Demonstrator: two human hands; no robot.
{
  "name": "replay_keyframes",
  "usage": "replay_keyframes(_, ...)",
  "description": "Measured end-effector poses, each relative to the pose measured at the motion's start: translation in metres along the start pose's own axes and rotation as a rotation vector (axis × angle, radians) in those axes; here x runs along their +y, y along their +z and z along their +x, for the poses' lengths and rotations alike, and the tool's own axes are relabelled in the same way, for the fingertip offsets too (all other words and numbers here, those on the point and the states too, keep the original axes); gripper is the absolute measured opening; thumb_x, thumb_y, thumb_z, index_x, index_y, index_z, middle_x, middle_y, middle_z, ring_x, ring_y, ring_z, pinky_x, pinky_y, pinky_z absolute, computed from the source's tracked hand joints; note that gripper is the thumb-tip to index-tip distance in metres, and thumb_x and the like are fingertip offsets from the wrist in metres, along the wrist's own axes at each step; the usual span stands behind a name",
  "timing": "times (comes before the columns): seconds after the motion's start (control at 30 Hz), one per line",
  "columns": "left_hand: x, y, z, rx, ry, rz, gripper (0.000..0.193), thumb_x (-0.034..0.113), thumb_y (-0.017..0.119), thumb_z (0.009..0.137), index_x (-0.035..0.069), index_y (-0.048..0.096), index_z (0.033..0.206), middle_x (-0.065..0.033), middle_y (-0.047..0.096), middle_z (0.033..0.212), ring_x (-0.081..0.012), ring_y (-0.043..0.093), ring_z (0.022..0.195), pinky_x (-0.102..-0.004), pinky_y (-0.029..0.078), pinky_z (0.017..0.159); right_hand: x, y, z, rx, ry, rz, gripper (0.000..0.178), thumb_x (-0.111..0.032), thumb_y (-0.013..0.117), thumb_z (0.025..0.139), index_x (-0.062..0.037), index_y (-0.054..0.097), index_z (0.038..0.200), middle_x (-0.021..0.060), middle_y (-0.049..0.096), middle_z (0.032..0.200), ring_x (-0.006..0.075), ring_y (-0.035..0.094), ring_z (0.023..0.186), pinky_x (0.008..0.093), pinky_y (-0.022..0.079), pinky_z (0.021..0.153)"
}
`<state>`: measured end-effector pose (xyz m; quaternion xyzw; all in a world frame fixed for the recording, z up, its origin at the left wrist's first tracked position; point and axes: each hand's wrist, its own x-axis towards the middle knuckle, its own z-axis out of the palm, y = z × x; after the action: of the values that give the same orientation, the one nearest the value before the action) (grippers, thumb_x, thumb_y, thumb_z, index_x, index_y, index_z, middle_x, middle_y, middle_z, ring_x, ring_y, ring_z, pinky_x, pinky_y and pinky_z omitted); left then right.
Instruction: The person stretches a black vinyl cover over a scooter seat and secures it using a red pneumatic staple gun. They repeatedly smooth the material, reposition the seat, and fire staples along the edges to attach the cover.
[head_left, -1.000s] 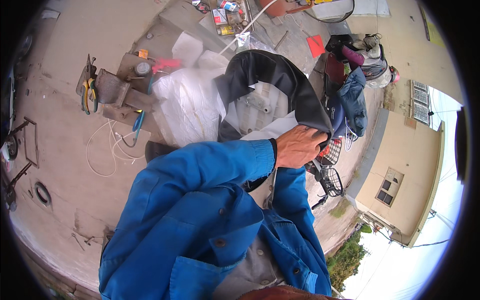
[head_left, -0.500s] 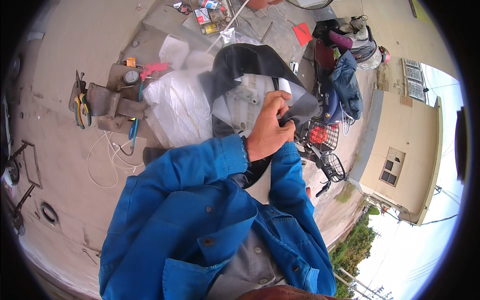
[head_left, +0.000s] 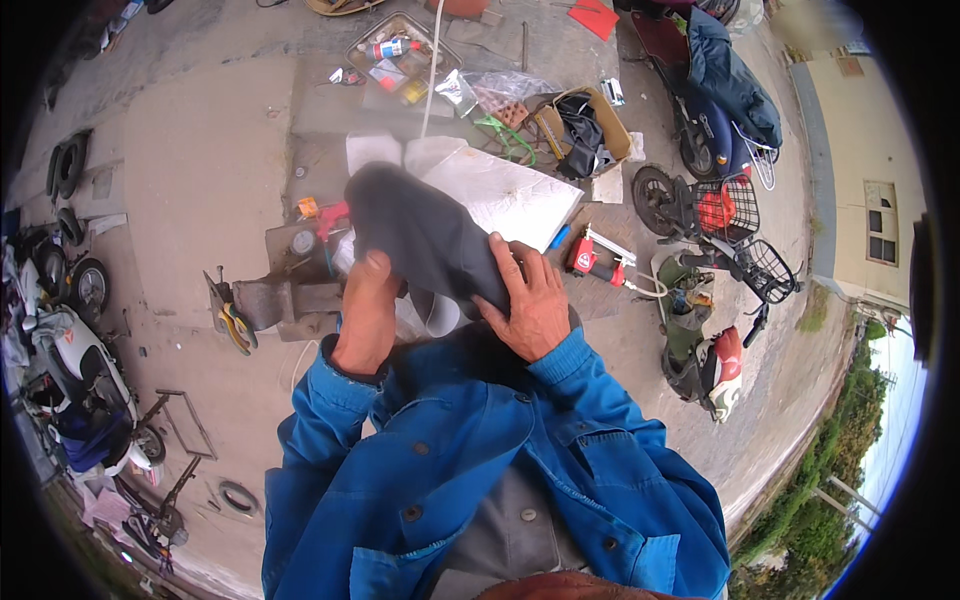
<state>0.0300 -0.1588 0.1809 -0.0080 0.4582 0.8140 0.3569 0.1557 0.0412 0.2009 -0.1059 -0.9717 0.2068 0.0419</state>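
A scooter seat [head_left: 420,225] with a smooth dark grey-black cover is tilted up in front of my chest. My left hand [head_left: 368,312] is closed on its near left edge, the thumb up against the cover and the other fingers mostly hidden. On the right side, my right hand [head_left: 532,305] holds the seat, thumb and bent fingers pressing on the cover. The seat's underside is turned out of sight. Just below the cover's near edge, a pale curved piece [head_left: 440,316] shows between my hands. Behind the seat lies a white sheet [head_left: 510,195].
Right of the seat lies a red-and-black hand tool [head_left: 592,262] with a hose. Yellow-handled pliers [head_left: 236,328] rest by a rusty metal block [head_left: 265,303] at left. Farther off are a tray [head_left: 448,62] of bottles and a cardboard box [head_left: 612,130]. Parked bikes [head_left: 700,205] stand right.
My hands were together at the seat's right, its pale plastic underside showing. They are now apart on either side, and the seat is turned with its dark cover showing. The view has shifted.
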Motion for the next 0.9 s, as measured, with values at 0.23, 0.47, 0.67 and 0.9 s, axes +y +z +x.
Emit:
replay_keyframes(0.23, 0.03, -0.026, -0.024, 0.255, -0.252, 0.414, 0.055, 0.018, 0.075, 0.099, -0.01, 0.057, 0.143, -0.016, 0.068, 0.134, -0.0281, 0.064, 0.123, -0.0387, 0.046, 0.113, -0.029, 0.035, -0.012, -0.016, 0.045, 0.064, 0.093, -0.032, 0.089, 0.083, -0.0138, 0.044, 0.163, 0.0195, 0.052, 0.142, 0.0416, 0.055, 0.128, 0.0531, 0.045, 0.107)
replay_keyframes(0.47, 0.032, -0.054, -0.043, 0.591, -0.144, 0.017, 0.041, -0.001, 0.05, 0.09, -0.009, 0.063, 0.128, -0.0161, 0.07, 0.127, -0.0303, 0.066, 0.118, -0.0407, 0.051, 0.11, -0.028, 0.039, -0.01, -0.087, 0.031, 0.092, 0.099, -0.039, 0.089, 0.082, -0.0137, 0.041, 0.164, 0.0209, 0.052, 0.154, 0.0444, 0.053, 0.14, 0.0572, 0.041, 0.119)
replay_keyframes(0.67, 0.025, -0.044, -0.051, 0.371, -0.346, -0.024, 0.067, 0.035, 0.076, 0.101, 0.002, 0.05, 0.154, -0.0137, 0.065, 0.144, -0.0308, 0.061, 0.134, -0.0419, 0.047, 0.118, -0.008, 0.02, -0.001, -0.143, 0.013, 0.053, 0.102, -0.033, 0.092, 0.078, -0.0187, 0.041, 0.165, 0.0214, 0.053, 0.152, 0.0447, 0.054, 0.138, 0.0574, 0.044, 0.117)
replay_keyframes(0.9, 0.002, -0.019, -0.043, 0.308, -0.355, -0.008, 0.063, 0.019, 0.08, 0.098, 0.003, 0.054, 0.153, -0.0149, 0.065, 0.146, -0.0334, 0.064, 0.131, -0.047, 0.05, 0.116, 0.019, 0.006, 0.008, -0.16, 0.022, 0.008, 0.102, -0.023, 0.092, 0.071, -0.0134, 0.045, 0.161, 0.0228, 0.059, 0.139, 0.0437, 0.06, 0.125, 0.0534, 0.051, 0.108)
